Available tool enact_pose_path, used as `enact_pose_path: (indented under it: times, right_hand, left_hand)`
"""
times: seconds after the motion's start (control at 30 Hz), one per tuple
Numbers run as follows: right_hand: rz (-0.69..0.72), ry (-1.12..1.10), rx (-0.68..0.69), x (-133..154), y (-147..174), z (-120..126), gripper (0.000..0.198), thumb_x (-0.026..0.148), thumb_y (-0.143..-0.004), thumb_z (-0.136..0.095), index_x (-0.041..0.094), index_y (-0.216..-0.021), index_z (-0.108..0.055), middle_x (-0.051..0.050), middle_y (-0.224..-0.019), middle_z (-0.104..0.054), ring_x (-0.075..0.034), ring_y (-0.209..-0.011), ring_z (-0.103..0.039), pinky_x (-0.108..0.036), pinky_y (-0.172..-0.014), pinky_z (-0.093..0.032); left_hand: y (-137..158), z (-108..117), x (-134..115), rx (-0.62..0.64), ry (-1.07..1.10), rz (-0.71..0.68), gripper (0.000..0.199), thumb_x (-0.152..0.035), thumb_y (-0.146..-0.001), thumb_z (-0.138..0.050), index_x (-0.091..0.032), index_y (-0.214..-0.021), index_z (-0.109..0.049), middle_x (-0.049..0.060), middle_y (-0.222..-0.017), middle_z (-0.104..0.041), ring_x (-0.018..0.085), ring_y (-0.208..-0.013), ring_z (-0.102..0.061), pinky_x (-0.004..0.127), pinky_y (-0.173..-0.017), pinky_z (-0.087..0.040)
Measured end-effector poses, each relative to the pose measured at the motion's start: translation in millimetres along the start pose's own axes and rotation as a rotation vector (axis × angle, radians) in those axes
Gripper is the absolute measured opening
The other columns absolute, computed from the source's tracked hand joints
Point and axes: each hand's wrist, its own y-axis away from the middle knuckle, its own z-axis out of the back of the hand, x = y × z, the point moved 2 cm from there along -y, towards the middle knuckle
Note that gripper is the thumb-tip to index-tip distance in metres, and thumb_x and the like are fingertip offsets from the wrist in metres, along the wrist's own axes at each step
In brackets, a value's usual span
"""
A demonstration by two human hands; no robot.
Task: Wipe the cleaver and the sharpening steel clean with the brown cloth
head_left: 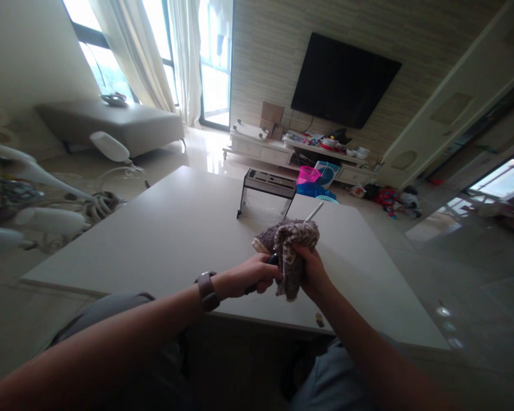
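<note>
My left hand (pixel 261 274), with a dark watch on its wrist, is closed round the black handle of a knife (pixel 314 212). The pale, narrow end of the knife pokes out past a brown patterned towel (pixel 293 237). My right hand (pixel 310 268) is wrapped round the towel, which is folded about the middle of the blade and hides it. Both hands are above the white table (pixel 167 228), close to its near edge. Beyond them stands a knife block (pixel 268 197) with a slotted dark top and clear sides.
A small yellow sticker-like figure (pixel 320 319) is at the table's near edge. Past the table are a pink basket (pixel 308 174), a blue tub (pixel 312 189) and a cluttered TV cabinet (pixel 263 151). White lamp-like parts (pixel 51 220) lie at the left.
</note>
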Motion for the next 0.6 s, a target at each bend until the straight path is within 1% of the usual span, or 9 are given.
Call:
enact_pose_path:
  times: [0.1,0.17,0.23,0.3,0.37,0.4,0.47,0.53,0.6]
  right_hand:
    - [-0.006,0.028,0.002,-5,4,-4,0.04,0.03,-0.056,-0.09,0.017,-0.09,-0.072,-0.001,-0.074,-0.076,-0.018,-0.06,-0.068,-0.028,-0.055,-0.057]
    - [0.008,0.041,-0.009,-5,4,-4,0.04,0.028,-0.054,-0.09,0.016,-0.088,-0.073,-0.001,-0.074,-0.077,-0.018,-0.062,-0.068,-0.029,-0.057,-0.057]
    - [0.033,0.055,-0.033,-4,3,-3,0.04,0.026,-0.053,-0.09,0.016,-0.088,-0.073,-0.002,-0.075,-0.077,-0.018,-0.063,-0.068,-0.029,-0.059,-0.057]
    - [0.072,0.071,-0.061,-2,2,-2,0.041,0.025,-0.053,-0.09,0.016,-0.09,-0.074,-0.002,-0.078,-0.078,-0.018,-0.066,-0.069,-0.029,-0.062,-0.058]
    - [0.114,0.089,-0.086,-2,0,-1,0.041,0.025,-0.053,-0.091,0.016,-0.09,-0.075,-0.002,-0.081,-0.078,-0.019,-0.069,-0.07,-0.029,-0.064,-0.058]
    - [0.133,0.093,-0.099,-2,-1,-1,0.042,0.024,-0.052,-0.091,0.016,-0.09,-0.075,-0.002,-0.081,-0.079,-0.019,-0.07,-0.07,-0.029,-0.065,-0.058]
    - [0.158,0.091,-0.121,-2,-3,1,0.043,0.023,-0.052,-0.092,0.016,-0.09,-0.075,-0.002,-0.082,-0.079,-0.019,-0.072,-0.071,-0.03,-0.067,-0.058]
    - [0.157,0.078,-0.136,-3,-5,2,0.041,0.023,-0.052,-0.091,0.016,-0.09,-0.076,-0.002,-0.082,-0.079,-0.02,-0.073,-0.071,-0.031,-0.067,-0.059]
    - [0.133,0.061,-0.139,-4,-6,2,0.038,0.022,-0.054,-0.09,0.015,-0.089,-0.076,-0.003,-0.081,-0.079,-0.02,-0.072,-0.072,-0.032,-0.067,-0.059]
  left_hand:
    - [1,0,1,-0.02,0.046,0.025,0.027,-0.023,-0.063,-0.07,-0.021,-0.064,-0.043,-0.009,-0.048,-0.037,0.005,-0.041,-0.032,0.02,-0.042,-0.026]
    - [1,0,1,-0.023,0.04,0.034,0.027,-0.022,-0.063,-0.068,-0.021,-0.062,-0.041,-0.009,-0.048,-0.037,0.005,-0.041,-0.033,0.02,-0.042,-0.028]
    - [1,0,0,-0.026,-0.031,0.025,0.024,-0.023,-0.064,-0.064,-0.021,-0.058,-0.041,-0.007,-0.048,-0.04,0.006,-0.042,-0.037,0.021,-0.043,-0.031]
    - [0,1,-1,-0.04,-0.151,-0.008,0.019,-0.026,-0.068,-0.059,-0.02,-0.057,-0.044,-0.004,-0.049,-0.045,0.008,-0.044,-0.042,0.022,-0.044,-0.033]
    - [-1,1,-1,-0.08,-0.266,-0.043,0.013,-0.028,-0.07,-0.058,-0.018,-0.064,-0.052,-0.003,-0.052,-0.049,0.01,-0.046,-0.046,0.023,-0.045,-0.035]
    - [-2,1,-2,-0.109,-0.307,-0.061,0.013,-0.029,-0.071,-0.059,-0.017,-0.072,-0.056,-0.003,-0.056,-0.052,0.01,-0.048,-0.047,0.023,-0.046,-0.037]
    - [-4,2,-1,-0.159,-0.373,-0.101,0.023,-0.032,-0.073,-0.063,-0.015,-0.089,-0.062,-0.003,-0.066,-0.058,0.011,-0.053,-0.05,0.024,-0.049,-0.041]
    - [-4,3,0,-0.181,-0.453,-0.173,0.029,-0.033,-0.076,-0.066,-0.014,-0.098,-0.064,0.001,-0.078,-0.064,0.013,-0.062,-0.054,0.026,-0.058,-0.046]
    - [-5,4,1,-0.187,-0.544,-0.244,0.027,-0.032,-0.079,-0.066,-0.013,-0.097,-0.067,0.005,-0.089,-0.07,0.017,-0.075,-0.059,0.028,-0.069,-0.049]
